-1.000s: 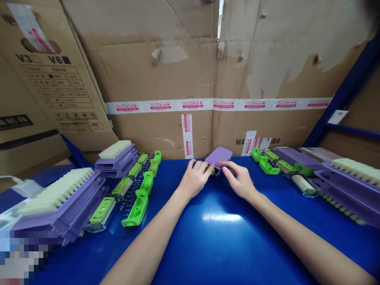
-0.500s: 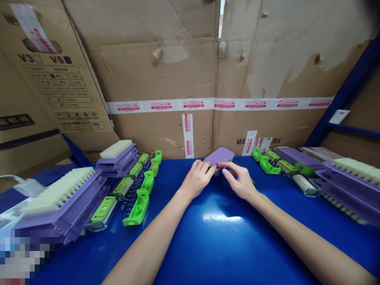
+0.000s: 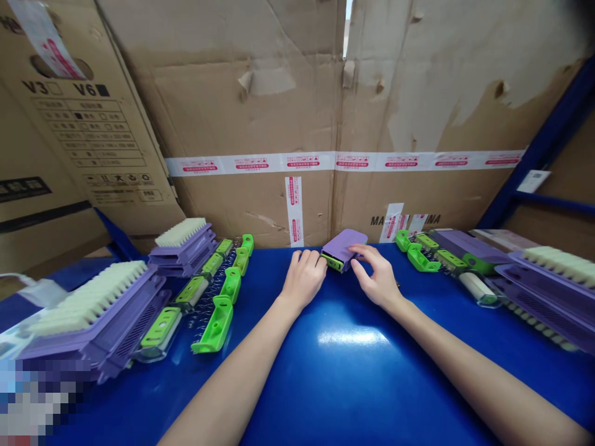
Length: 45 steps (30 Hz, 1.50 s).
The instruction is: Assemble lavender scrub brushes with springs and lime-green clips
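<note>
R hand [image 3: 380,284] grip part-spread, fingertips on purple case [image 3: 341,243], L hand [image 3: 302,280] curled nearby, can't tell hold

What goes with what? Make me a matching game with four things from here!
Things:
1. Middle purple case
2. Right hand
3. Tabletop
4. Long tape strip

Clues:
A. shiny and blue
B. white with red print, running sideways across cardboard
C. fingertips at the case's right side
D. green along its near edge

Pairs: 1-D, 2-C, 3-A, 4-B
</note>
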Tool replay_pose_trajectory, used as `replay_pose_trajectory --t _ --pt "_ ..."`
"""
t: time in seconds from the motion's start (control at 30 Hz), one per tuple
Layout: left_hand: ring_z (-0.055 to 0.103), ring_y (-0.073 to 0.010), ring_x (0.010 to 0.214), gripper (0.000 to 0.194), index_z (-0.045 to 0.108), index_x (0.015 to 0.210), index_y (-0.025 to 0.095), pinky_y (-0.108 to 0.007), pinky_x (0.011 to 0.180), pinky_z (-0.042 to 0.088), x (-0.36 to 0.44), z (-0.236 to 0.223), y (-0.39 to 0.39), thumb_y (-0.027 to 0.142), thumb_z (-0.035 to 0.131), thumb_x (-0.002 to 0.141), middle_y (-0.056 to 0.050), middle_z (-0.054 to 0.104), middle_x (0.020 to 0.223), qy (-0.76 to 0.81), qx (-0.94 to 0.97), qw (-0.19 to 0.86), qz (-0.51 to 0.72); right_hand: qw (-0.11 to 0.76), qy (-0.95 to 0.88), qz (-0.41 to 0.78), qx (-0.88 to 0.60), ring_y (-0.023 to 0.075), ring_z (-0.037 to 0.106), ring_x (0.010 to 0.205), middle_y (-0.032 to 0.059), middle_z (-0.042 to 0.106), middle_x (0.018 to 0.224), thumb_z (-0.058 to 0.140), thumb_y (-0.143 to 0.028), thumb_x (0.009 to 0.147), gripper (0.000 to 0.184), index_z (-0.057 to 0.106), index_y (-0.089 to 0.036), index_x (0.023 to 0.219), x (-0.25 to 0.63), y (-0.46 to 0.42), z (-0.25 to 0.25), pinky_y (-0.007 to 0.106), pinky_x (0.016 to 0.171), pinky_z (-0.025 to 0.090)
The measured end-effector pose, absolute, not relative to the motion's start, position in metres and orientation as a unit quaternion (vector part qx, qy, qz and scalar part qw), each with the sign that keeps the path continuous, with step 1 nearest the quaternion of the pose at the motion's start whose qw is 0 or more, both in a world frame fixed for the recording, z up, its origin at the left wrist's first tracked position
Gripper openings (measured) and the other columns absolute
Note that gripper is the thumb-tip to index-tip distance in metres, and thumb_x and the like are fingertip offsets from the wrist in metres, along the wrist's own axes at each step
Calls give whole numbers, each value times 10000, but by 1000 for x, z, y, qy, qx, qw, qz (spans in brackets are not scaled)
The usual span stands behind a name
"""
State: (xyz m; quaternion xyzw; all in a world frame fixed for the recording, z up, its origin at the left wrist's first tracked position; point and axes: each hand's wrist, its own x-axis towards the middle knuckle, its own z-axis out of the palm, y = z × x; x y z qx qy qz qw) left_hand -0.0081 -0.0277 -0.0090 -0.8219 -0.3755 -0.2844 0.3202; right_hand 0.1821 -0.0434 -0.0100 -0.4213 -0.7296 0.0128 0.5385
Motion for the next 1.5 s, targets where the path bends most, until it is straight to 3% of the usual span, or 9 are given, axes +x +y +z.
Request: replay_pose_trajectory --t 0.2,0.4,0.9,1.2,1.37,1.5 --pt "518 -208 813 193 578 989 139 -353 726 356 -6 -8 -30 211 422 900 -66 584 837 -361 -847 293 -256 520 -687 -26 -508 273 477 1208 142 549 1263 486 -340 843 410 552 -171 1211 185 -29 -21 496 1034 362" --pt "516 -223 899 329 502 1180 136 -347 742 372 -6 -7 -32 229 488 864 -88 583 973 -382 -860 253 -226 478 -720 13 -502 258 447 1257 133 553 1280 470 -331 851 420 552 -165 1228 186 -28 -22 481 1061 345" --pt "523 -215 908 226 564 1057 156 -340 733 395 -8 -6 -34 229 456 873 -86 599 975 -360 -867 227 -258 457 -756 54 -465 241 417 1285 128 488 1352 489 -324 845 446 530 -173 1264 189 -32 -19 470 1084 320" --pt "510 -208 827 223 594 950 147 -339 694 370 -1 -2 -41 242 401 894 -73 588 871 -269 -883 292 -251 418 -786 63 -450 235 374 1314 137 426 1402 456 -334 873 492 453 -160 1334 186 -35 -18 465 1098 291" --pt "495 -230 866 203 609 924 165 -358 742 387 -2 -2 -41 299 468 866 -93 570 929 -310 -854 300 -292 406 -790 -38 -458 249 473 1226 142 524 1311 422 -298 883 432 501 -152 1281 188 -40 -8 447 1032 376" --pt "487 -256 934 216 625 935 163 -382 804 398 -2 -3 -40 327 525 834 -125 551 1019 -338 -841 292 -306 361 -738 -166 -545 262 621 946 124 671 1039 416 -280 870 329 621 -161 1099 201 -54 22 393 819 475"
